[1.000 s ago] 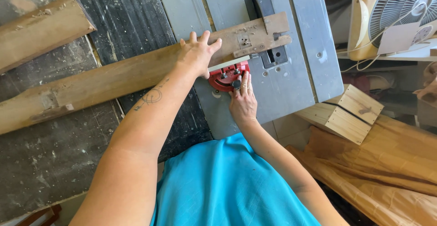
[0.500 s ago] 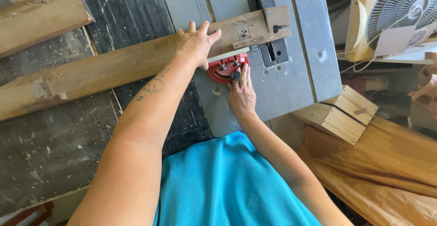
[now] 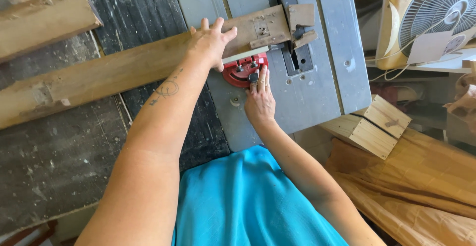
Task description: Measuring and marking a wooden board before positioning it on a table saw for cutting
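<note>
The left hand [image 3: 209,40] lies flat, fingers spread, on a long wooden plank [image 3: 114,75] that crosses the grey saw table [image 3: 302,92], its end right at the blade slot [image 3: 290,33]. The right hand [image 3: 259,100] sits on the table just behind the plank, fingertips pinched on the knob of the red miter gauge [image 3: 243,70]. Off the table's far side there's a fan [image 3: 431,18] and wood blocks [image 3: 369,127].

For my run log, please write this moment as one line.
left hand: flat on long plank | right hand: on red miter gauge | plank end: at saw slot, grey saw table
</note>
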